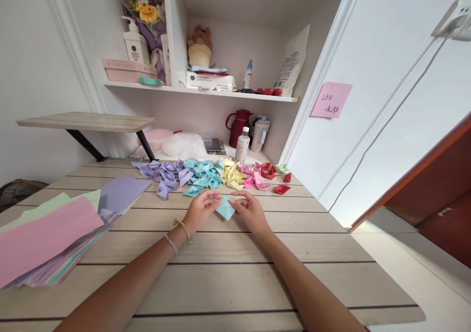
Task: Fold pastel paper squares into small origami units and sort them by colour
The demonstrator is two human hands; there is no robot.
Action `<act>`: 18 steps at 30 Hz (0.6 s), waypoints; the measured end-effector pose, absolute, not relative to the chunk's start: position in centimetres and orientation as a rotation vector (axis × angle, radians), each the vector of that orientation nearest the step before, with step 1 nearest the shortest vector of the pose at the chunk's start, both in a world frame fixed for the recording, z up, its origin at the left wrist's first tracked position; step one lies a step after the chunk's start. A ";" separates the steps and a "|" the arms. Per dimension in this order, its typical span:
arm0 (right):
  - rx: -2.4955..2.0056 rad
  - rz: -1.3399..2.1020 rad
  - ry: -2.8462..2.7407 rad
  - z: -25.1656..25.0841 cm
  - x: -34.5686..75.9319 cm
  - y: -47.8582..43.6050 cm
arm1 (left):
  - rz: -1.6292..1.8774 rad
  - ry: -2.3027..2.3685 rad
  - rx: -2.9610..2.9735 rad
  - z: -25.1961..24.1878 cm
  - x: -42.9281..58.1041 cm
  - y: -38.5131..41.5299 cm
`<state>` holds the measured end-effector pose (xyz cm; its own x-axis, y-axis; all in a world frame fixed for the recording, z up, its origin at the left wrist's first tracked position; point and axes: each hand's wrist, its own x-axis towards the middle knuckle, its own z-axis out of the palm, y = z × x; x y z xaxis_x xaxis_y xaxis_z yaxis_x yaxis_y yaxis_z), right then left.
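A light blue piece of folded paper, diamond-shaped with a crease down its middle, is held just above the slatted table. My left hand pinches its left corner between thumb and fingers. On the opposite corner, my right hand is closed in the same way. A small red bit shows by the right fingers; what it is I cannot make out. Beyond the hands lie folded paper boats in colour groups: purple, blue, yellow, pink and red.
On the left lies a stack of coloured paper, with a small raised shelf behind it. A bottle, a red jug and a tumbler stand at the back. A pink note is on the right wall.
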<state>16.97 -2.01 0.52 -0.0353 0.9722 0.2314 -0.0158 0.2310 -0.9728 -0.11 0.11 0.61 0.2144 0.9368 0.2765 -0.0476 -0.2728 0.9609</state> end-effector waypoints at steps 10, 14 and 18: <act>-1.138 0.725 -1.743 0.8 17.3 -2.4 | 1.207 0.931 1.447 -0.1 -0.5 0.9; -1.106 0.571 -1.833 0.8 17.5 -2.4 | 1.070 0.880 1.480 0.0 -0.5 0.5; -1.111 0.439 -1.946 0.8 17.7 -2.4 | 1.068 0.867 1.606 -0.1 -0.3 0.2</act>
